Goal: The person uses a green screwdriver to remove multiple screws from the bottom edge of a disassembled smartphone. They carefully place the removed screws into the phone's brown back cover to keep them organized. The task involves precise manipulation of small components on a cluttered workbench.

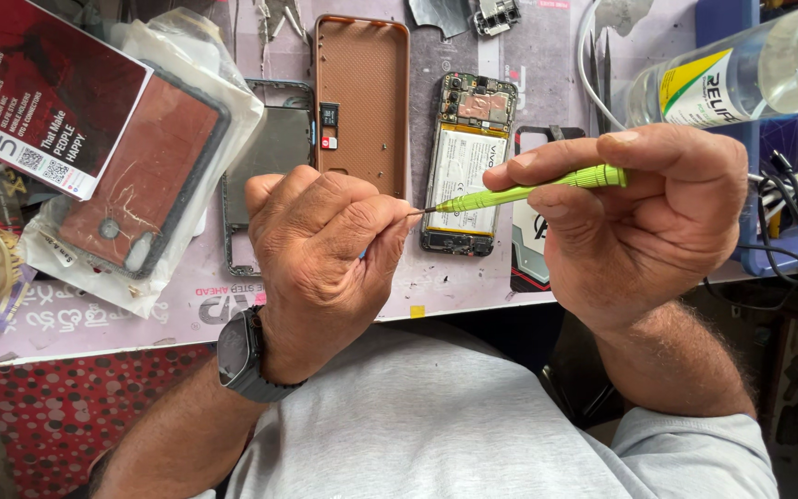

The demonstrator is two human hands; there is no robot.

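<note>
**Green precision screwdriver held tip-to-fingers above an opened phone**

The green screwdriver [533,188] sits level across the middle of the view, gripped in the right hand [644,217], whose thumb and fingers are closed tight round its knurled handle. Its thin tip points toward 9 o'clock and meets the pinched fingertips of the left hand [320,249], which are pressed together on something too small to make out, perhaps a screw or the bit itself. A dark wristwatch [240,356] sits on that wrist.

At 12 o'clock from the tip lies the opened phone [466,162], back off, its battery and circuit board bare. Just beside it toward 9 o'clock lies a brown back cover [362,92], then a grey middle frame [274,148].

As a judgement: the sharp tip could slip and prick the fingertips if the right hand pushes harder. Whatever is pinched could drop into the person's lap or onto the crowded mat and be lost. A slip downward could also scratch the exposed battery.

The surface is a pale, printed work mat [473,296], worn and cluttered. At 10 o'clock lies a red case in a plastic bag [145,176] under a printed card [34,88]; at 2 o'clock a clear bottle [741,74] lies on its side, with dark cables [782,231] at 3 o'clock. Little of the room shows beyond the bench.
</note>
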